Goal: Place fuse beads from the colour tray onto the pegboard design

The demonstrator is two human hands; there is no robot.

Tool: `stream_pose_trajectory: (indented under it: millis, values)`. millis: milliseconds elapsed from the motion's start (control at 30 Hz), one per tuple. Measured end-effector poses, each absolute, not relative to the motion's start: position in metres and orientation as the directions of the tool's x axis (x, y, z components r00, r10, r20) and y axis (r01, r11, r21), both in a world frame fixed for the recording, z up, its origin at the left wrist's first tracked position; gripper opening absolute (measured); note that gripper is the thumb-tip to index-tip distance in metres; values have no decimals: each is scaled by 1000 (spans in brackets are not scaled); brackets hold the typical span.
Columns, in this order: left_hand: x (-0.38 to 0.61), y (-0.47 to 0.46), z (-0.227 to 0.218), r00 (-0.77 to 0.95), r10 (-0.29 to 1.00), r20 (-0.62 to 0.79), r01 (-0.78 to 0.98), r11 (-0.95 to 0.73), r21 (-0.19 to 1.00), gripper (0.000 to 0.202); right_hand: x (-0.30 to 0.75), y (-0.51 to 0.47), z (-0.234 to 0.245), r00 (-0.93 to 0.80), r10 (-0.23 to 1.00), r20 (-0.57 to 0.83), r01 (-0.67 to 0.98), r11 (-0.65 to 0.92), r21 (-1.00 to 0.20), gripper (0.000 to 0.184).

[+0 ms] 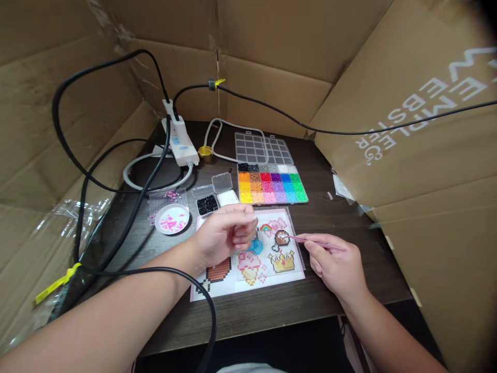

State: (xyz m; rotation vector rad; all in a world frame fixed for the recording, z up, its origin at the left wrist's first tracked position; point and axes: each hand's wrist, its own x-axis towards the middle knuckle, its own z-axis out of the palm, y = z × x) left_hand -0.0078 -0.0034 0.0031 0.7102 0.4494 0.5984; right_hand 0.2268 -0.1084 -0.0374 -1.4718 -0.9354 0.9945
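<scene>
My right hand (336,264) pinches a pair of pink tweezers (320,243). Their tips are at a brown, dark-edged bead figure (282,238) on a clear pegboard (296,243), which lies over a printed pattern sheet (223,290). Below that figure is a yellow crown design (282,262). My left hand (225,233) hovers above the sheet's left part with its fingers curled in; what they hold, if anything, is hidden. Just beyond it stand small open boxes of black beads (207,204) and white beads (227,198).
A compartment box of coloured beads (272,184) lies open at the back. Left of the sheet, a white dish (172,219) of pink beads overlaps another pegboard (155,201). A power strip (181,140) and looping black cables (135,207) occupy the left; cardboard walls (272,88) surround the table.
</scene>
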Motion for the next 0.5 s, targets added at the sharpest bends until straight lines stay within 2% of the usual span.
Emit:
stream_pose_trajectory:
  millis: [200, 500]
  values:
    - [-7, -4, 5, 742, 644, -188, -351, 612, 709, 30, 223, -108, -32, 322, 943, -87, 121, -132, -984, 19]
    - [-6, -4, 8, 743, 639, -200, -340, 617, 709, 32, 219, -105, -30, 344, 934, -95, 106, -139, -985, 18]
